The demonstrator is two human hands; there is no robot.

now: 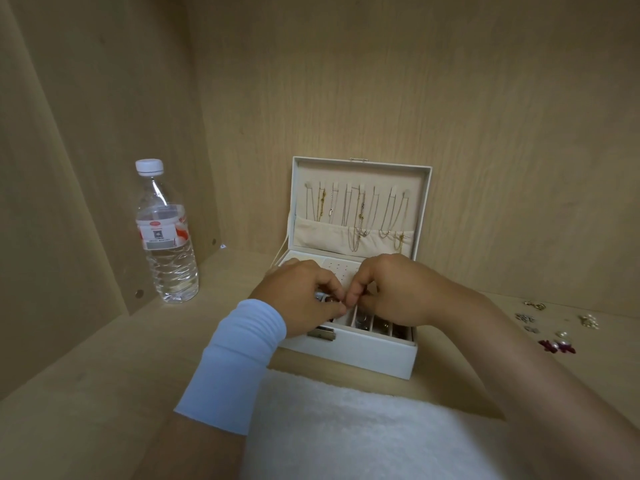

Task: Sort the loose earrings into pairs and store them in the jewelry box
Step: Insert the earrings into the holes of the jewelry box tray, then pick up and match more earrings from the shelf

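The curled fingertips (353,298) of my left hand (304,296) and right hand (398,292) meet over the open jewelry box (346,356). I cannot tell whether they pinch anything. Loose earrings (556,344) lie on the shelf (104,393) to the right, well apart from the box.

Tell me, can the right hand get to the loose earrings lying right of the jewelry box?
Probably yes. The right hand is over the jewelry box, and the loose earrings lie on the shelf to its right with nothing standing between, but the hand seems busy.
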